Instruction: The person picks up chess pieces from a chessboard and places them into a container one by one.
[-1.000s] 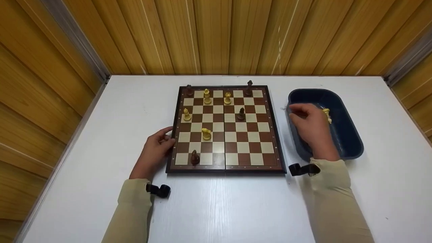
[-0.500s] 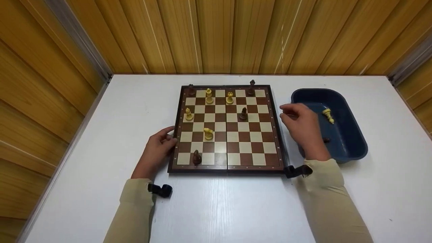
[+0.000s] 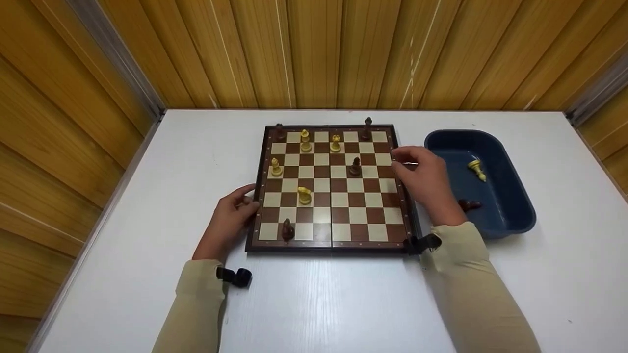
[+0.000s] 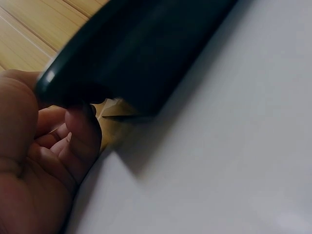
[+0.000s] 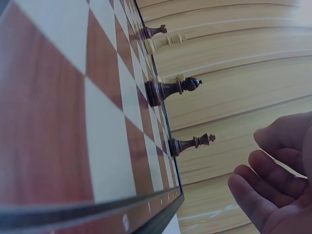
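Observation:
A brown and cream chessboard [image 3: 363, 215] lies on the white table. My left hand [image 3: 229, 220] grips its left edge; in the left wrist view the fingers [image 4: 80, 131] curl at the dark rim. My right hand [image 3: 426, 179] hovers over the right edge, fingers loosely bent and holding nothing. Nearest to it stands a dark bishop [image 5: 170, 90], with a dark king [image 5: 192, 145] farther back. Toward the left half stand a yellow knight [image 3: 304, 195], a yellow bishop [image 3: 276, 167], a dark knight [image 3: 288, 230], and a dark rook [image 3: 279, 131] in the far corner.
Right of the board stands a blue plastic tub [image 3: 521, 196]. Inside lie a yellow chess piece [image 3: 477, 170] and a dark one [image 3: 469, 205], both on their sides. Two more yellow pieces stand near the board's far side. Wood-look panels [image 3: 314, 54] rise behind the table.
My right hand has moved left, from over the tub to the board's right edge, uncovering the pieces in the tub. My left hand keeps its place at the board.

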Demonstrator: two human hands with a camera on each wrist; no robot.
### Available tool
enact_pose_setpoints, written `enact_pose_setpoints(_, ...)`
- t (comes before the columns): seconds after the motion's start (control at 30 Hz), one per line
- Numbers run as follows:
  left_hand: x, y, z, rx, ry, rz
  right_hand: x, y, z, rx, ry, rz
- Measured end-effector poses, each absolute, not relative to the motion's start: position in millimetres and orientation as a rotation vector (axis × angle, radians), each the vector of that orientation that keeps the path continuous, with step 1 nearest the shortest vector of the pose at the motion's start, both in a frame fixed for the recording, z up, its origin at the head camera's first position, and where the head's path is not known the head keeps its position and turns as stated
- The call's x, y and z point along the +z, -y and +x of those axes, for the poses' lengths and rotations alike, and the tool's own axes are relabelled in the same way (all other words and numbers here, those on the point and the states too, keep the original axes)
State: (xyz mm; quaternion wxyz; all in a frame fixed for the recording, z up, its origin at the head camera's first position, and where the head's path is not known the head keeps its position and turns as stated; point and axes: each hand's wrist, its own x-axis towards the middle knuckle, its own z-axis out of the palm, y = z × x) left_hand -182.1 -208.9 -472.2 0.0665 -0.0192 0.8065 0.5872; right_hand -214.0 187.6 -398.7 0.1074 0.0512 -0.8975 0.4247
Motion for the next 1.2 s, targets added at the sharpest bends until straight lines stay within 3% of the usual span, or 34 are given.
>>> enact_pose_setpoints(1.2, -475, 209, -184, 1.804, -2.4, -0.083, -416, -138, -253, 1.351, 2.877, 0.23)
